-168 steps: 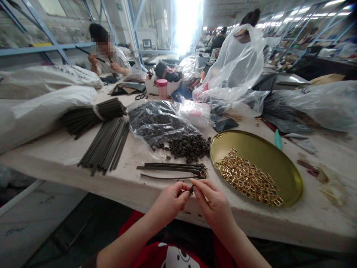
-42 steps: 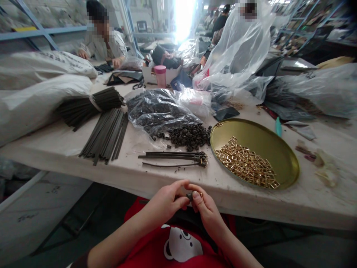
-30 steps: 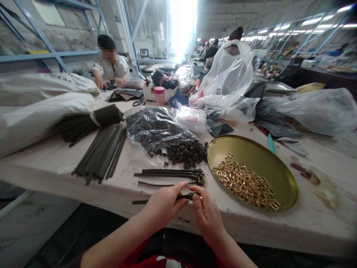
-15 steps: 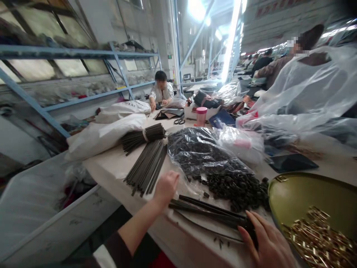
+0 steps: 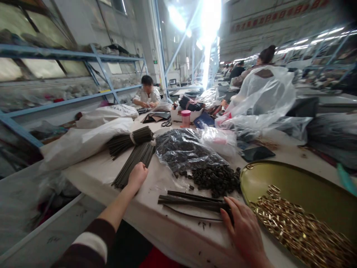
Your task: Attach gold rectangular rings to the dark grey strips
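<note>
My left hand [image 5: 137, 178] is closed, knuckles up, at the lower right edge of a pile of loose dark strips [image 5: 131, 162]. Its fingertips are turned away, so whatever they pinch is hidden. A banded bundle of similar strips [image 5: 142, 136] lies just behind the pile. On the right, my right hand [image 5: 242, 223] is bent over the right ends of several long dark straps [image 5: 189, 201], thumb on the near side and fingers on the far side. The straps lie flat on the table, and one thin strap curves apart from the others.
Small black loops [image 5: 217, 178] spill from a clear plastic bag [image 5: 189, 147]. An olive tray [image 5: 290, 175] at the right holds gold metal buckles [image 5: 301, 227]. Behind stand a pink-lidded jar [image 5: 185, 118] and scissors [image 5: 166, 123]. White sacks [image 5: 92, 137] line the left; co-workers sit farther back.
The view has turned to the right, showing more of the tray. My left hand has come closer to the loose strips and now overlaps their edge. My right hand stays on the strap ends.
</note>
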Tool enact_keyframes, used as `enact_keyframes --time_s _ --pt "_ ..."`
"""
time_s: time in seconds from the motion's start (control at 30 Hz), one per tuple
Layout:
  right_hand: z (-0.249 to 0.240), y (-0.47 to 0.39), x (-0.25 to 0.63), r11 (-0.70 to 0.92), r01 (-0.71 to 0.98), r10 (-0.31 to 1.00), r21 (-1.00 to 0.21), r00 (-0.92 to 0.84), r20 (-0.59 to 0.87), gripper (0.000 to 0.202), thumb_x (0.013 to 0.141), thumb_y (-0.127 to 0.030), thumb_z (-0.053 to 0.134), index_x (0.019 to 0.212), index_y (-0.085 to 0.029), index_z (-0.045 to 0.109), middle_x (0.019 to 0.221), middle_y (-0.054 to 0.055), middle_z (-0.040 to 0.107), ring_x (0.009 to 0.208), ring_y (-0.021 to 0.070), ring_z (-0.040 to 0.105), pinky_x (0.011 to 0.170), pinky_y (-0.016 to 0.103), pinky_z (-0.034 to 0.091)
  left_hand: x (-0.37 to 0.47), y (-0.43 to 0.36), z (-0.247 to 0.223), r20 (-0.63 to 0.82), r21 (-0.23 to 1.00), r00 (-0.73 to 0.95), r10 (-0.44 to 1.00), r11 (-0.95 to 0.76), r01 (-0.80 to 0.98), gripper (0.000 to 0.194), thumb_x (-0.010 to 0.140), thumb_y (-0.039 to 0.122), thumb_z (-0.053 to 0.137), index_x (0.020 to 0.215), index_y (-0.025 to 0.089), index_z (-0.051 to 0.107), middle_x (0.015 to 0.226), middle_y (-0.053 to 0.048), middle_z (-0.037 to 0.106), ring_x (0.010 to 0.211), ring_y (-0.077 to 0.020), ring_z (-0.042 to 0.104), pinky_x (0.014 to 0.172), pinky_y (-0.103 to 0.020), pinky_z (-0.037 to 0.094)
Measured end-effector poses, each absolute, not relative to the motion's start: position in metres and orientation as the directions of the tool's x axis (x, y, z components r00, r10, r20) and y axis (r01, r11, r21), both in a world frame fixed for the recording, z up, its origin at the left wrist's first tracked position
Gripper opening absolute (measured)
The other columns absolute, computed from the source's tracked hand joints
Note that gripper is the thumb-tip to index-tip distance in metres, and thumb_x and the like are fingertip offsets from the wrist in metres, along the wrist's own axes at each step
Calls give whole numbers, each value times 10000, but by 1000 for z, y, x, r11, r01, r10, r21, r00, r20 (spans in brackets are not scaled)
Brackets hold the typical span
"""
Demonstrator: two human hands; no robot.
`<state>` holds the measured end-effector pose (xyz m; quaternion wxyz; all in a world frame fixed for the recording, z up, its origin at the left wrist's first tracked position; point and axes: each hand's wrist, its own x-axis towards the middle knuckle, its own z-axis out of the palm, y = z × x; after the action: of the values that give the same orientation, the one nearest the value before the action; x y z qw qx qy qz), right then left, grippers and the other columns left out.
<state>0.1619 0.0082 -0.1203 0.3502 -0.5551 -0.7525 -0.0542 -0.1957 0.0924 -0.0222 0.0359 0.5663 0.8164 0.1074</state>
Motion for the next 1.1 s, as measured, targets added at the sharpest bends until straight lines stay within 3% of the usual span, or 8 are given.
enact_keyframes --time_s 0.17,0.27,0.4,0.6,0.73,0.83,0.93,1.1 --pt "-96 -7 156 405 722 811 -560 -1 586 327 840 -360 447 1112 -190 512 1023 113 596 968 249 545 850 443 417 -142 10 -12 21 437 -125 992 104 893 160 820 225 384 922 157 487 712 -1 598 691 -144 600 630 -231 467" --pt "-71 -19 152 271 381 906 -884 210 369 400 872 -392 376 1208 -175 388 711 9 549 615 159 542 590 303 467 -99 -46 -16 -272 835 253 929 97 541 73 746 177 387 785 180 449 527 69 483 486 -103 514 473 -196 408" --pt "-50 -35 148 91 61 970 -994 220 103 279 845 -445 418 930 -188 486 516 -87 335 395 86 334 369 197 289 -59 -84 -17 -503 860 432 749 386 333 103 661 123 413 749 169 442 570 70 499 410 -59 463 398 -165 346" --pt "-49 -46 129 74 163 988 -984 -147 50 330 883 -424 342 819 -174 548 498 -56 419 445 104 438 423 206 344 -29 -69 -11 -493 819 546 678 573 29 189 765 238 438 929 152 475 607 41 560 337 -24 419 324 -126 280" --pt "-44 -21 140 227 536 973 -813 -99 207 299 897 -350 346 917 -172 586 775 44 615 735 171 574 657 273 438 -26 -55 -7 -522 771 482 704 631 -88 219 765 218 449 961 132 497 575 44 551 297 -11 361 296 -125 212" --pt "-40 12 151 229 873 971 -431 -172 168 226 881 -281 403 915 -182 604 881 62 629 806 180 589 707 272 428 -27 -47 -7 -552 739 444 706 661 -133 232 741 161 447 963 134 507 585 42 558 307 -14 373 301 -126 227" --pt "-42 40 147 232 959 973 -162 -231 25 184 856 -251 454 872 -192 628 876 74 645 800 188 613 681 270 425 -28 -39 -7 -569 714 422 705 679 -170 227 700 114 449 915 134 518 608 36 567 334 -17 401 315 -121 263" --pt "-47 65 126 216 976 971 -23 -217 -101 141 805 -221 521 815 -136 633 831 144 669 753 244 639 624 304 432 -33 -26 -13 -586 673 435 683 710 -208 228 675 107 451 885 131 535 612 28 577 345 -26 427 314 -123 295"
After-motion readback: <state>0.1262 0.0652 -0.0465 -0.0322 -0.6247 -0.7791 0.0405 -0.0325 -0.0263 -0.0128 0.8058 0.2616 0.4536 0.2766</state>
